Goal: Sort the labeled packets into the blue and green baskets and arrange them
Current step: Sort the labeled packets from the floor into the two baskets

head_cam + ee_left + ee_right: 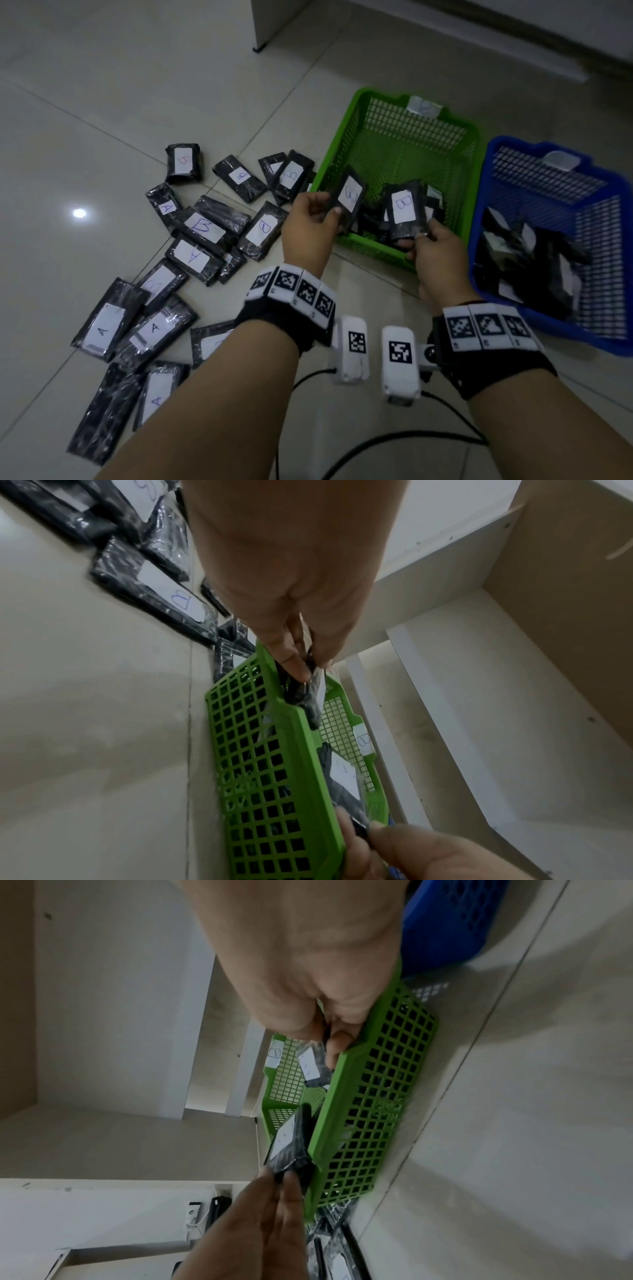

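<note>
Each hand pinches one B packet upright over the green basket (356,113) – probably to stand them in rows. The left hand (310,219) grips the packet at 9 o'clock (349,197), the right hand (433,245) the one at 3 o'clock (406,209).

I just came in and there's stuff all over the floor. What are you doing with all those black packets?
A person is sorting them by letter. The left hand holds one B packet and the right hand holds another B packet, both over the green basket, which has a B tag. Some packets already lie in it and in the blue basket beside it. Many A and B packets still lie on the floor.
</note>
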### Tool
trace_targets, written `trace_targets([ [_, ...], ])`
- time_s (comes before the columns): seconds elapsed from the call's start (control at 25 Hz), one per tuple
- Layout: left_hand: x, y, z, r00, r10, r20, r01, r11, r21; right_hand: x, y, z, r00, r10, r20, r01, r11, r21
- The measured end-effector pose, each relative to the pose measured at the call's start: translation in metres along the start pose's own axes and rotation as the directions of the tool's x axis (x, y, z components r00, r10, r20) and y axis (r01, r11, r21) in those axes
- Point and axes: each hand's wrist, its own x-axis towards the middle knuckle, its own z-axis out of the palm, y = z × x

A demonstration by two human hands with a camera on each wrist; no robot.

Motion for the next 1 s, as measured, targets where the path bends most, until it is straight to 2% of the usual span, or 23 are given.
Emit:
trace_targets([
  [0.08, 0.006, -0.001, 0.004, 0.999, 0.031, 0.039, -0.036, 0.990, 0.135, -0.007, 0.002, -0.002, 1.000, 0.003, 0.027, -0.004, 1.000, 0.023],
  [0.2, -0.002, 0.001, 0.001, 0.971, 0.120, 0.205, -0.192, 0.905, 0.380, -0.018, 0.009, -0.003, 0.999, -0.023, 0.026, 0.024, 1.000, -0.008],
  [0.28, -0.014, 0.000, -0.009, 0.944, 0.186, 0.271, -0.288, 0.867, 0.406, -0.028, 0.014, -0.002, 0.988, -0.150, -0.021, 0.146, 0.982, -0.118],
  [0.32, -0.023, -0.002, -0.020, 0.939, 0.220, 0.263, -0.312, 0.867, 0.388, -0.037, 0.015, 0.001, 0.974, -0.224, -0.042, 0.216, 0.964, -0.153],
  [0.36, -0.031, -0.004, -0.032, 0.944, 0.236, 0.231, -0.309, 0.878, 0.365, -0.046, 0.016, 0.003, 0.956, -0.289, -0.046, 0.278, 0.945, -0.171],
  [0.44, -0.050, -0.015, -0.069, 0.972, 0.186, 0.142, -0.226, 0.905, 0.360, -0.073, 0.022, 0.015, 0.934, -0.357, 0.008, 0.352, 0.916, -0.193],
  [0.52, -0.068, -0.033, -0.114, 0.994, 0.079, 0.070, -0.100, 0.910, 0.403, -0.101, 0.034, 0.033, 0.932, -0.338, 0.133, 0.359, 0.911, -0.200],
  [0.56, -0.076, -0.042, -0.137, 0.998, 0.037, 0.050, -0.056, 0.885, 0.463, -0.113, 0.041, 0.043, 0.928, -0.309, 0.211, 0.350, 0.916, -0.197],
  [0.6, -0.083, -0.053, -0.160, 0.999, 0.025, 0.043, -0.045, 0.819, 0.573, -0.127, 0.050, 0.054, 0.913, -0.278, 0.299, 0.343, 0.919, -0.194],
  [0.64, -0.089, -0.061, -0.180, 0.998, 0.025, 0.060, -0.060, 0.703, 0.709, -0.139, 0.059, 0.065, 0.886, -0.241, 0.396, 0.340, 0.918, -0.202],
  [0.72, -0.099, -0.074, -0.208, 0.992, -0.037, 0.124, -0.095, 0.443, 0.892, -0.161, 0.076, 0.083, 0.788, -0.150, 0.597, 0.377, 0.884, -0.276],
  [0.76, -0.102, -0.076, -0.215, 0.986, -0.078, 0.145, -0.108, 0.357, 0.928, -0.168, 0.084, 0.089, 0.735, -0.104, 0.671, 0.429, 0.836, -0.341],
  [0.84, -0.106, -0.078, -0.222, 0.980, -0.104, 0.168, -0.133, 0.280, 0.951, -0.181, 0.097, 0.096, 0.656, -0.039, 0.754, 0.567, 0.684, -0.459],
  [0.92, -0.106, -0.079, -0.221, 0.981, -0.108, 0.163, -0.128, 0.273, 0.954, -0.186, 0.102, 0.099, 0.649, -0.034, 0.760, 0.643, 0.558, -0.524],
  [1.0, -0.104, -0.079, -0.218, 0.984, -0.131, 0.124, -0.077, 0.315, 0.946, -0.186, 0.102, 0.099, 0.661, -0.044, 0.749, 0.646, 0.542, -0.537],
])
